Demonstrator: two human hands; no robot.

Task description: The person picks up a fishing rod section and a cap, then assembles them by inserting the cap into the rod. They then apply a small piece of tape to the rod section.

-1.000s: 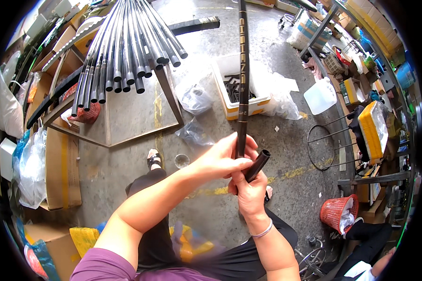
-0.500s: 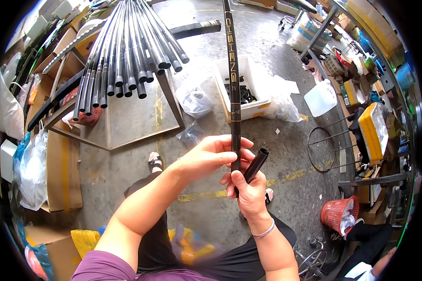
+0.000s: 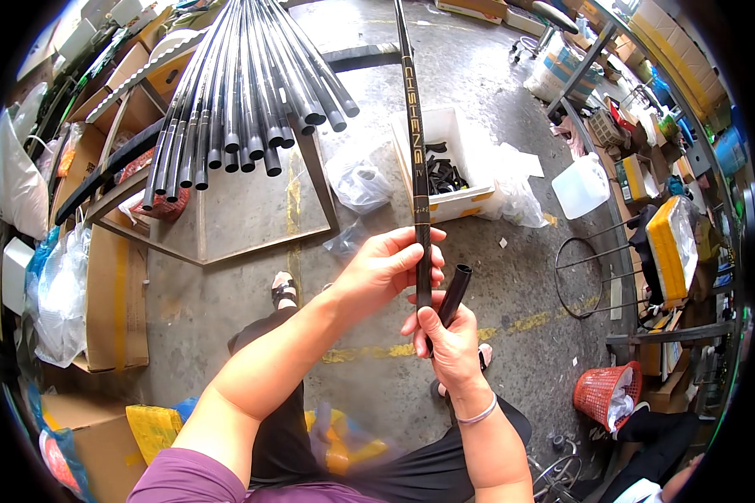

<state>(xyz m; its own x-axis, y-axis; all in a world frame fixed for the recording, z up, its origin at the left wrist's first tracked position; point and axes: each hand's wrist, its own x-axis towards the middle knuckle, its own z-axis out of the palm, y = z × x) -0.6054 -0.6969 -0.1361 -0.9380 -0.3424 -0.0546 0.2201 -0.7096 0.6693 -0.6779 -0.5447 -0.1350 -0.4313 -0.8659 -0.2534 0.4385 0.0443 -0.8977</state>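
Black rod held in both hands

Black rod [image 3: 417,193] stands nearly upright before the person, above the concrete floor [image 3: 512,277]. Left hand [image 3: 386,268] wraps its lower end. Right hand [image 3: 445,339] just below, clenched on the rod's butt and a short black tube [image 3: 455,293]. Beyond: white box [image 3: 461,151]; rod bundle [image 3: 243,92] on a rack.

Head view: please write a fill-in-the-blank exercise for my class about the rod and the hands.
1. The left hand grips a long black ____ rod.
2. The right hand also holds a short black ____.
3. The white box lies on the ____ floor.
4. The basket at lower right is ____.

Missing words: fishing; tube; concrete; red
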